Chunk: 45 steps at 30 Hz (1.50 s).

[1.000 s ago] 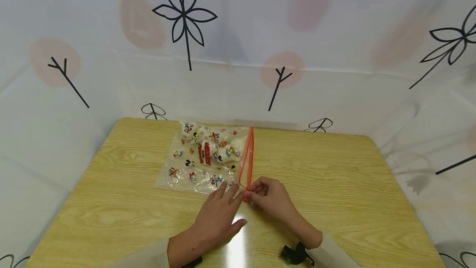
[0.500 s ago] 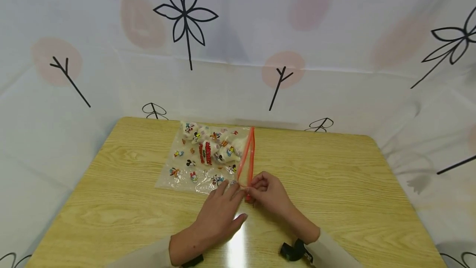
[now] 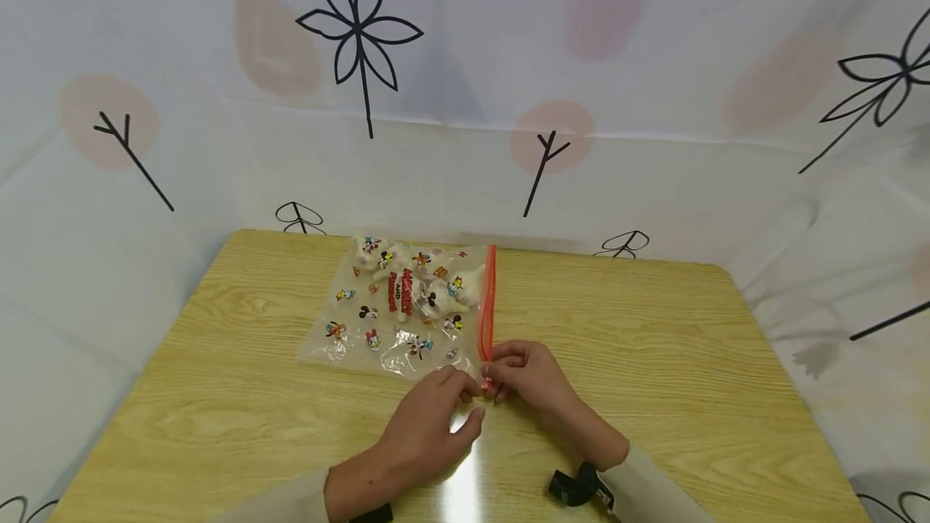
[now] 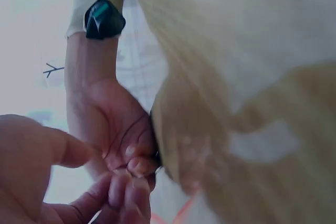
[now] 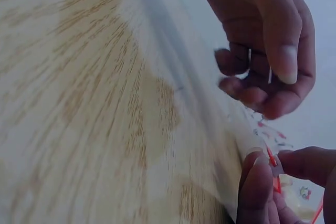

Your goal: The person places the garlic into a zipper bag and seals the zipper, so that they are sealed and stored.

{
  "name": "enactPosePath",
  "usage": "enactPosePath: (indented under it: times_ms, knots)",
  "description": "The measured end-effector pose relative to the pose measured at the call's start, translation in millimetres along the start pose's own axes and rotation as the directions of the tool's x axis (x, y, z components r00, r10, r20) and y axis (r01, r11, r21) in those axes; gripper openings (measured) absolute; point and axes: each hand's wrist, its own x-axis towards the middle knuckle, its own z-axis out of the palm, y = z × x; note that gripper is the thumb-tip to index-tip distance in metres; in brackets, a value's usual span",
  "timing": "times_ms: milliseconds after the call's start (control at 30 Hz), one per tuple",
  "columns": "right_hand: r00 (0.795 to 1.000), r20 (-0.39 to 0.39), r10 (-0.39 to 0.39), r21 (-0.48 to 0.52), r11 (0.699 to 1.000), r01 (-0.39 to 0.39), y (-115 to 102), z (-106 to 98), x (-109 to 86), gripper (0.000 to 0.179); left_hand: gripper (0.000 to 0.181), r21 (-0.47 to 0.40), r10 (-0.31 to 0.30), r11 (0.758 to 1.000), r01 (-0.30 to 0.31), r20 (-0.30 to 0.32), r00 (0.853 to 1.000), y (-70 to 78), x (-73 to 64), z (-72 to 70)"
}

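A clear zip bag (image 3: 392,341) printed with small cartoon figures lies flat on the wooden table. Inside it, towards the far side, are several white rounded objects (image 3: 472,285) whose kind I cannot tell. A red zip strip (image 3: 488,297) runs along the bag's right edge. At that strip's near end my right hand (image 3: 534,382) pinches a small white slider (image 5: 276,168) between thumb and finger, as the right wrist view shows. Just left of it, my left hand (image 3: 429,426) hovers by the bag's near corner with loosely bent fingers, holding nothing.
The wooden table (image 3: 654,361) reaches back to a white cloth (image 3: 450,176) printed with black plants, which also hangs at both sides. A black wrist device (image 3: 577,487) is at the right sleeve.
My left hand has drawn back off the bag, its fingers now bent. The two red edges of the zip strip, earlier apart, now lie close together. My right hand stays at the near end.
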Motion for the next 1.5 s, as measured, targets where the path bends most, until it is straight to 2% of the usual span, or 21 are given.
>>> enactPosePath:
  times_ms: [33,100,167,233,300,367,467,533,600,667,833,967,1033,1200,1233,1367,1500]
  knots:
    - [1.000,-0.003,0.001,-0.002,1.000,-0.001,0.1,0.1,0.0,0.027,0.013,-0.083,-0.033,0.996,0.036,0.035,0.999,0.5,-0.9,0.7]
    - [1.000,-0.003,0.003,-0.002,1.000,-0.003,0.5,0.2,0.2,0.023,0.010,-0.241,-0.094,0.963,0.119,0.113,0.989,1.3,-2.2,2.5]
    - [1.000,0.002,0.006,0.004,1.000,-0.006,0.9,0.3,0.5,0.022,0.013,-0.362,-0.146,0.910,0.202,0.176,0.974,1.4,-2.8,4.8]
    - [1.000,0.010,0.003,0.010,1.000,-0.003,1.5,0.2,0.8,0.021,0.023,-0.441,-0.186,0.858,0.264,0.213,0.959,0.7,-3.1,7.4]
    - [1.000,0.016,0.002,0.012,1.000,-0.002,1.9,0.2,1.0,0.020,0.033,-0.511,-0.226,0.799,0.317,0.232,0.946,-0.4,-3.2,9.8]
    - [1.000,0.022,-0.003,0.009,1.000,0.003,2.0,0.2,0.9,0.020,0.042,-0.581,-0.267,0.728,0.363,0.248,0.931,-1.4,-2.8,11.2]
    - [1.000,0.028,-0.006,0.001,1.000,0.006,2.3,0.4,0.9,0.019,0.047,-0.684,-0.331,0.595,0.422,0.269,0.904,-3.0,-1.6,12.8]
    - [0.999,0.031,-0.009,-0.008,1.000,0.009,2.6,0.8,1.0,0.019,0.046,-0.736,-0.365,0.522,0.431,0.264,0.893,-4.1,-0.6,14.2]
    - [0.999,0.033,-0.016,-0.023,1.000,0.017,2.7,1.3,1.1,0.020,0.044,-0.777,-0.393,0.465,0.425,0.249,0.885,-5.0,0.1,16.3]
    - [0.999,0.037,-0.024,-0.035,0.999,0.026,2.7,1.9,1.1,0.021,0.041,-0.806,-0.416,0.427,0.410,0.228,0.880,-5.8,0.9,18.9]
    - [0.999,0.043,-0.034,-0.044,0.998,0.036,2.3,1.8,1.3,0.021,0.034,-0.845,-0.472,0.371,0.384,0.184,0.862,-8.7,5.1,25.3]
    - [0.998,0.053,-0.043,-0.049,0.998,0.045,2.1,0.6,1.3,0.021,0.031,-0.852,-0.490,0.370,0.370,0.159,0.857,-11.1,10.9,27.1]
    - [0.997,0.061,-0.047,-0.050,0.997,0.050,2.0,0.1,1.0,0.022,0.030,-0.860,-0.491,0.357,0.364,0.159,0.857,-12.0,13.6,27.2]
    - [0.993,0.102,-0.054,-0.051,0.997,0.059,3.6,-1.6,0.6,0.022,0.034,-0.889,-0.496,0.287,0.356,0.179,0.850,-12.2,17.3,26.5]
    - [0.992,0.112,-0.054,-0.054,0.997,0.060,3.6,-2.0,0.2,0.022,0.035,-0.891,-0.498,0.282,0.357,0.182,0.848,-12.0,17.7,26.3]
    - [0.987,0.151,-0.053,-0.061,0.996,0.063,2.8,-3.7,-1.1,0.022,0.041,-0.888,-0.509,0.278,0.367,0.187,0.840,-11.0,18.5,26.2]
    - [0.986,0.159,-0.048,-0.064,0.996,0.059,2.4,-3.9,-1.0,0.023,0.042,-0.883,-0.502,0.291,0.370,0.188,0.844,-11.1,19.3,26.0]
